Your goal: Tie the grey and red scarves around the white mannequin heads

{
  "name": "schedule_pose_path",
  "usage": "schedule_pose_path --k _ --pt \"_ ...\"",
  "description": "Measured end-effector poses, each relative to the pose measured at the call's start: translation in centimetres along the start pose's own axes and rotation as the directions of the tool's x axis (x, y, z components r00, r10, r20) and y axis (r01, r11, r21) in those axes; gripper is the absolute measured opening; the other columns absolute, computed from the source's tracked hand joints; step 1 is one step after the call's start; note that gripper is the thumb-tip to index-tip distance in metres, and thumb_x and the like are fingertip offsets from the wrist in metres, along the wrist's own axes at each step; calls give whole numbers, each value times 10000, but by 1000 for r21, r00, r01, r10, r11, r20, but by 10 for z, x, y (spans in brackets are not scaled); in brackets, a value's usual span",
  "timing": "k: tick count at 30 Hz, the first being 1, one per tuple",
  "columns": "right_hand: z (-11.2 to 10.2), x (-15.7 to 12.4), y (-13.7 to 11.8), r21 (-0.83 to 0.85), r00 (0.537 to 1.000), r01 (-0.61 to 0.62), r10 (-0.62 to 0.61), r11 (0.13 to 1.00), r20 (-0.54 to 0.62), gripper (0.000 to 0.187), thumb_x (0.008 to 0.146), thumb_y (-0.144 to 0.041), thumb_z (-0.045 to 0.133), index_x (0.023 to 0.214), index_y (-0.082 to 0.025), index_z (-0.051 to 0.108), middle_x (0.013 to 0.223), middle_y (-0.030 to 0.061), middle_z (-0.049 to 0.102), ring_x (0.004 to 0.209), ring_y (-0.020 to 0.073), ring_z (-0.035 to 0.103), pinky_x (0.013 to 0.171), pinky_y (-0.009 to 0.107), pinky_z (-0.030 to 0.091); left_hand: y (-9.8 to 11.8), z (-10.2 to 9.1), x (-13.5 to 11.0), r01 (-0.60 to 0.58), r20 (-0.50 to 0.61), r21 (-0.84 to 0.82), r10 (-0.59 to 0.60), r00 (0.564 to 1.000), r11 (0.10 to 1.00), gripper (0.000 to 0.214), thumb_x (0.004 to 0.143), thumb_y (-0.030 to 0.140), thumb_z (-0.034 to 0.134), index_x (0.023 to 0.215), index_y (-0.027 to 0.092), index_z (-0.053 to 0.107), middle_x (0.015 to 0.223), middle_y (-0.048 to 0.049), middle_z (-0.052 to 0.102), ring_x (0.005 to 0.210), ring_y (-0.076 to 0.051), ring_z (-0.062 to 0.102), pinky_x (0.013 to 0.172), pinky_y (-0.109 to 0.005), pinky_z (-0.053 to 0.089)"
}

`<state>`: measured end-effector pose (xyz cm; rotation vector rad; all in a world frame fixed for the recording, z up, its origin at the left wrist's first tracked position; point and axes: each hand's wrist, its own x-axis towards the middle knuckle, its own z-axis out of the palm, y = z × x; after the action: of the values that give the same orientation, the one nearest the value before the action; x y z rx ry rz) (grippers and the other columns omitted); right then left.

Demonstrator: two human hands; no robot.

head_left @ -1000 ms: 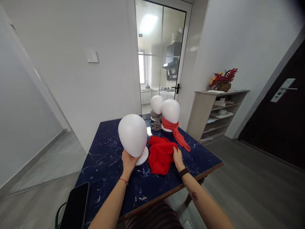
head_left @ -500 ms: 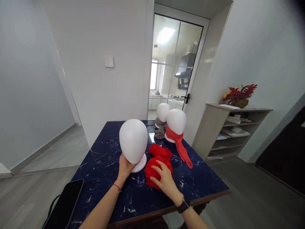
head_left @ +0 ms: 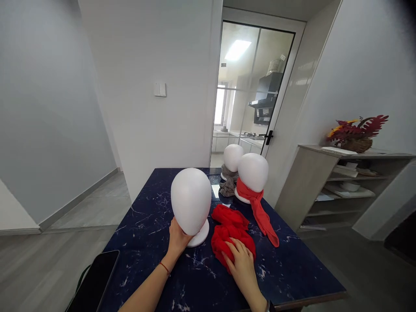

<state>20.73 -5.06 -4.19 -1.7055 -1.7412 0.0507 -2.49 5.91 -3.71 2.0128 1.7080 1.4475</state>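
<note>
A white mannequin head (head_left: pixel 191 200) stands upright on its round base at the middle of the table. My left hand (head_left: pixel 177 238) is closed round its neck from the left, its fingers partly hidden behind it. Just right of the base lies a bunched red scarf (head_left: pixel 231 220). My right hand (head_left: pixel 241 261) is on the near part of this scarf, with thumb and curled fingers pressing into the cloth. Farther back, a second mannequin head (head_left: pixel 253 172) wears a coral-red scarf (head_left: pixel 260 211) with one end hanging down. Behind it, a third mannequin head (head_left: pixel 233 157) has a grey-brown scarf (head_left: pixel 228 187).
The dark blue marbled table (head_left: pixel 143 225) stands against the wall and a glass door (head_left: pixel 247 86). A black phone-like device (head_left: pixel 94 281) is at the near left edge. To the right is a low shelf (head_left: pixel 312 182) with a flower basket (head_left: pixel 357 141) on top.
My right hand has come down from hovering over the red scarf and now grips into it. My left hand stays on the mannequin head's neck. The camera view has shifted slightly.
</note>
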Motion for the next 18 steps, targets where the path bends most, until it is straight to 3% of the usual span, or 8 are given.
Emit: schedule_pose_path --k 3,6,11,15,18 --pt "1 -1 4 166 995 -44 58 985 -78 319 888 -384 426 1022 -205 652 1077 103 655 1031 249 597 894 419 457 0 -1 -1 -10 8 -8 10 1000 1000 805 517 517 747 1171 120 498 1091 -159 586 1056 -341 549 851 -456 456" --pt "2 0 9 313 972 -156 202 937 -120 440 899 -479 365 999 -152 642 1048 145 666 997 261 620 869 391 478 1 -2 -2 -8 25 -23 8 1000 1000 800 532 503 745 1183 114 491 1125 -166 573 1080 -343 533 875 -460 442" --pt "-3 0 6 363 920 -269 349 892 -176 549 865 -577 357 1007 -119 624 1082 199 650 973 310 632 814 408 492 3 -1 0 26 75 -47 -22 997 999 810 548 496 735 1220 136 461 1154 -158 559 1103 -352 514 908 -483 413" --pt "-15 -10 -3 330 905 -190 295 925 -306 436 888 -519 358 860 -166 612 859 159 688 783 286 660 691 383 501 9 -9 3 86 77 6 -86 993 996 884 500 467 763 1252 145 429 1199 -167 526 1171 -373 459 976 -505 353" --pt "-21 -24 -13 251 879 -62 172 966 -446 329 907 -426 379 834 -184 589 758 129 677 699 262 657 636 359 496 18 -30 -12 205 60 19 -206 977 979 942 492 416 770 1310 168 375 1288 -169 465 1246 -385 382 1009 -530 319"
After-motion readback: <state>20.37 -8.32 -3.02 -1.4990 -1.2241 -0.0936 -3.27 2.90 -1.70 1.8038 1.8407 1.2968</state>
